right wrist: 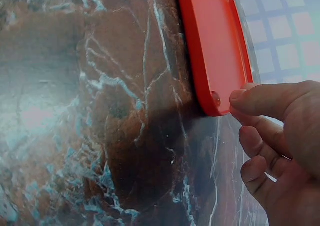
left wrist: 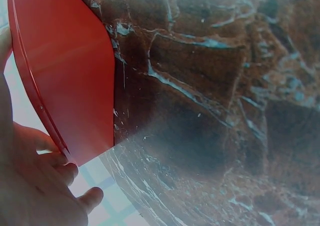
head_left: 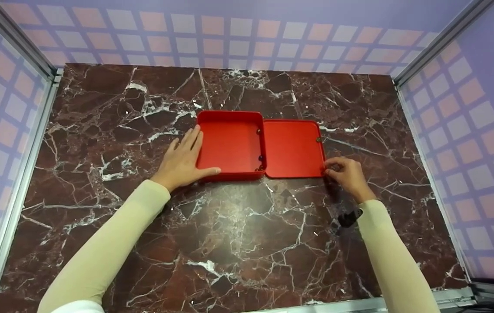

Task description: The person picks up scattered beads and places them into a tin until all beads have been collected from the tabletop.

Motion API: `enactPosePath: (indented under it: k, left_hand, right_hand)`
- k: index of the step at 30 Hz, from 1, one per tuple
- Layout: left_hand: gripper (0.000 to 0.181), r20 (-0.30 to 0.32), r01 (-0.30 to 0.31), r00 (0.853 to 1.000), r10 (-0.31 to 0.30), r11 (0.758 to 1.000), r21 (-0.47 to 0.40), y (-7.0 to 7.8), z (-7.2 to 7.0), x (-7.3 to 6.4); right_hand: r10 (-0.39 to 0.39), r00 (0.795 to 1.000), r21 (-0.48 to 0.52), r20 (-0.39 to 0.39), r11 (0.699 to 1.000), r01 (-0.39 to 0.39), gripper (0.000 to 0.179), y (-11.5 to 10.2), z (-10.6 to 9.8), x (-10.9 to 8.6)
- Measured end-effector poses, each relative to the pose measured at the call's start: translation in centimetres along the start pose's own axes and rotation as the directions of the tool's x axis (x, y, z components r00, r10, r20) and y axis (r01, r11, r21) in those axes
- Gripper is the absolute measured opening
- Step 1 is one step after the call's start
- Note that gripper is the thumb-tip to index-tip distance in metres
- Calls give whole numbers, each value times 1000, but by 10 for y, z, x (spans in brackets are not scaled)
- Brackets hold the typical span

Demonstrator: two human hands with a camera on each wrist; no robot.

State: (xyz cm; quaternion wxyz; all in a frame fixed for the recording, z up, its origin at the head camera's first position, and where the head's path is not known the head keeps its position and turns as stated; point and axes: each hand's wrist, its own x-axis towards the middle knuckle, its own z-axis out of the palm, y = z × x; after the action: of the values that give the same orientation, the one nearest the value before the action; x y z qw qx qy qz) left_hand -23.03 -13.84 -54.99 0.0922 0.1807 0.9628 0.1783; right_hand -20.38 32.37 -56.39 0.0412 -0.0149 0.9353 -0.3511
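Observation:
An open red box (head_left: 231,145) stands mid-table. Spread and straight, the fingers of my left hand (head_left: 181,163) rest along its left rim, and the thumb crosses the near rim. The left wrist view has the box's outer wall (left wrist: 75,80) beside that hand (left wrist: 42,178). Against the box's right side lies a red lid (head_left: 292,148), its raised edge facing up. With thumb and index finger my right hand (head_left: 346,174) pinches the lid's near right corner. A small marble (right wrist: 215,96) sits in that corner, close to the fingertips. Another marble (head_left: 319,139) lies along the lid's right edge.
Several small dark marbles, one of them a marble (head_left: 260,158) at mid-wall, lie inside the box along its right side. The dark red marbled tabletop (head_left: 238,243) surrounds box and lid. Checkered panels (head_left: 247,39) in metal frames border the table. A black device (head_left: 350,218) is worn at the right wrist.

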Motion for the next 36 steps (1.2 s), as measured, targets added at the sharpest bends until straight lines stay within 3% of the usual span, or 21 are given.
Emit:
enactPosePath:
  k: [24, 36]
  left_hand:
    - [112, 3, 11, 1000, -11, 1000, -8, 0, 0, -1]
    - [113, 5, 12, 1000, -12, 1000, 1, -1, 0, -1]
  right_hand:
    - [-95, 995, -34, -9, 995, 94, 11, 5, 17, 6]
    - [-184, 983, -240, 8, 954, 181, 14, 1, 17, 8]
